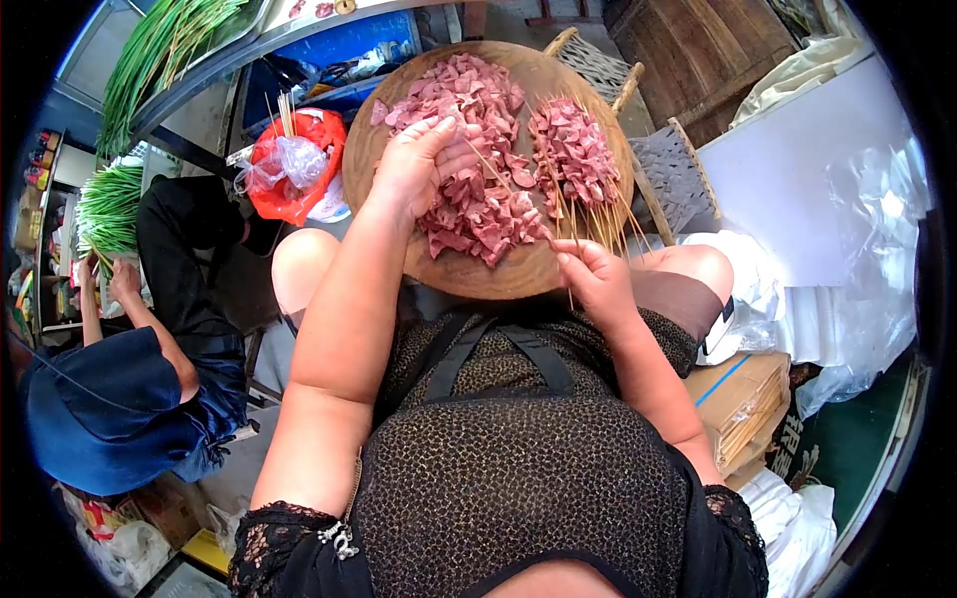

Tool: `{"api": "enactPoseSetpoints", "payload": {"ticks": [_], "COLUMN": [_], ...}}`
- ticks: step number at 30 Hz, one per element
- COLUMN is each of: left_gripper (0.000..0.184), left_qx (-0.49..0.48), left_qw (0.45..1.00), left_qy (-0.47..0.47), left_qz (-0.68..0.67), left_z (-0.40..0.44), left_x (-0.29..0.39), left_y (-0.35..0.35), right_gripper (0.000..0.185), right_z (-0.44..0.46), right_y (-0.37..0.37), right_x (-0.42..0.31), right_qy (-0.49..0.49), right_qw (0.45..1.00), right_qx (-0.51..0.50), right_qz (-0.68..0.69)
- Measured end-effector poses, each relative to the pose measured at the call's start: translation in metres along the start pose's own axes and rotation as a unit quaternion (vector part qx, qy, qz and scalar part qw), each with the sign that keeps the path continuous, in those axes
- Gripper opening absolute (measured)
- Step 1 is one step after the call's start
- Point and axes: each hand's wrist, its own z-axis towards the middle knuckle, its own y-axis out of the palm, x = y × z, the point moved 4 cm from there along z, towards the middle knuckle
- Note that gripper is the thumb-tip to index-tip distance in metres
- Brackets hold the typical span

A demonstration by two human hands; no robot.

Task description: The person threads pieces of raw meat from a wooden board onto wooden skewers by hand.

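A round wooden board [478, 284] bears a large heap of sliced reddish meat [469, 100]. On its right side lies a pile of skewered meat [575, 149], the thin sticks pointing toward my body. My left hand [424, 164] is above the heap's left part, thumb and fingers closed on the end of a thin skewer [488, 162] that slants down to the right. At the board's front edge my right hand [595, 279] pinches at a thin stick beside the lower end of the meat heap; its fingertips are close to some meat.
A red bag [299, 164] with upright skewers stands left of the board. Farther left sits a co-worker in dark blue [110, 409], hands at green stalks [110, 204]. Woven stools [673, 174] and flat cardboard [738, 399] are on the right.
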Motion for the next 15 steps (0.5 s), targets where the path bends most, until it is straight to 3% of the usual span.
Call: {"api": "enactPoseSetpoints", "payload": {"ticks": [5, 15], "left_gripper": [0.017, 0.023], "left_qx": [0.007, -0.049], "left_qw": [0.999, 0.998], "left_qy": [-0.007, -0.036], "left_qz": [-0.037, 0.007], "left_z": [-0.003, -0.007], "left_x": [-0.003, -0.013], "left_y": [0.005, 0.018], "right_gripper": [0.023, 0.023], "right_z": [0.004, 0.002], "right_y": [0.004, 0.005], "right_x": [0.014, 0.016], "right_qy": [-0.050, -0.027], "right_qw": [0.998, 0.999], "right_qx": [0.026, 0.041], "right_qz": [0.010, 0.005]}}
